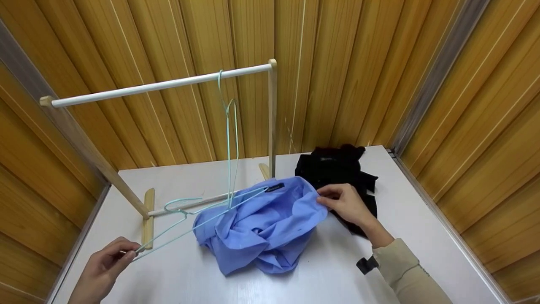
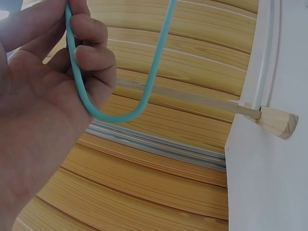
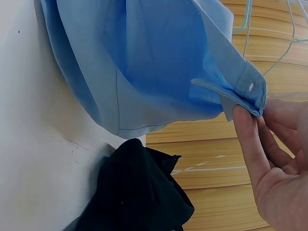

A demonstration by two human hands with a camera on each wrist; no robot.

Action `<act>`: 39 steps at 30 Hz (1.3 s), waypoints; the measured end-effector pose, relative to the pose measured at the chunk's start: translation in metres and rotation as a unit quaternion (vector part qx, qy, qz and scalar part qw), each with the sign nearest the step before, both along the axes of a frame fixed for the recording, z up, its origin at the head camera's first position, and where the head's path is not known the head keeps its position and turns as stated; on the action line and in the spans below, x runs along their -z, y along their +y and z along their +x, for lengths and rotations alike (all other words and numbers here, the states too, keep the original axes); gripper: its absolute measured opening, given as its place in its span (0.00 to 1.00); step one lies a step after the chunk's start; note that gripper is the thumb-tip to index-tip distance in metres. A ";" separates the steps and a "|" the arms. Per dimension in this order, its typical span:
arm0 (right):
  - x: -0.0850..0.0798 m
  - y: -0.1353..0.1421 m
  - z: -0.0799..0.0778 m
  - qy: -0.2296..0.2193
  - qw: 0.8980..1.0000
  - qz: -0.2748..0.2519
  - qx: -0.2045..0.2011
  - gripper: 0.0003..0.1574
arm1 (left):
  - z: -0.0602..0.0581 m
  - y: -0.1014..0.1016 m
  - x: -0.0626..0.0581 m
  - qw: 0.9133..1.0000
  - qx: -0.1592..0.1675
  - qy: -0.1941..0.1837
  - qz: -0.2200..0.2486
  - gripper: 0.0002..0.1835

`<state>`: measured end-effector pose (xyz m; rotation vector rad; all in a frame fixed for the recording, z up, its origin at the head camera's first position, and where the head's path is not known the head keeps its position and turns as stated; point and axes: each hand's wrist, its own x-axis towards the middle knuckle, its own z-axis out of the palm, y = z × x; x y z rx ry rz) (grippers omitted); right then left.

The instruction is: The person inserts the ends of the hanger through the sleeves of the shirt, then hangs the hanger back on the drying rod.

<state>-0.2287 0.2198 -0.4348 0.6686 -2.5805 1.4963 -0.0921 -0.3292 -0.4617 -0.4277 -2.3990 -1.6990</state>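
Observation:
A light-blue button shirt (image 1: pixel 253 240) lies bunched on the white table, with a dark label (image 1: pixel 275 187) inside its neck. My left hand (image 1: pixel 103 266) pinches one end of a teal wire hanger (image 1: pixel 184 214) between thumb and fingers. The hanger's other end reaches across the shirt to the neck opening by the label. In the left wrist view, the hanger's rounded corner (image 2: pixel 119 117) hangs below the fingers. My right hand (image 1: pixel 348 207) pinches the shirt's edge at the right, beside a white button (image 3: pixel 250 87), and the cloth there is lifted.
A rack with wooden posts and a white rail (image 1: pixel 164 86) stands at the back left. Another teal hanger (image 1: pixel 228 160) hangs from it, close behind the shirt. Black clothing (image 1: pixel 337 169) lies in a heap at the back right. Wood-grain walls (image 1: pixel 337 63) enclose the table.

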 end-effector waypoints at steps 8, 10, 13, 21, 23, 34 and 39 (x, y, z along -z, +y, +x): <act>0.000 -0.001 0.000 -0.005 1.000 -0.013 -0.005 0.10 | -0.004 0.008 -0.001 0.999 -0.047 -0.003 -0.020 0.08; 0.000 -0.001 0.000 -0.002 1.000 -0.012 -0.005 0.10 | -0.005 0.010 -0.001 0.998 -0.051 -0.010 -0.020 0.08; 0.000 -0.001 0.000 0.001 1.000 -0.009 -0.004 0.10 | -0.008 0.013 -0.003 0.998 -0.059 -0.018 -0.025 0.07; -0.003 -0.003 0.001 -0.002 1.000 -0.006 -0.002 0.11 | -0.016 0.016 -0.002 0.998 -0.042 0.026 -0.033 0.08; -0.003 -0.003 0.000 -0.002 1.000 -0.003 -0.001 0.11 | -0.018 0.018 -0.001 0.998 -0.042 0.038 -0.033 0.08; 0.026 0.006 -0.019 0.009 1.000 -0.006 0.002 0.10 | -0.028 0.030 -0.004 0.998 -0.039 0.053 -0.025 0.10; 0.026 0.007 -0.021 0.011 1.000 -0.014 -0.004 0.10 | -0.032 0.033 -0.005 0.997 -0.060 0.025 -0.032 0.08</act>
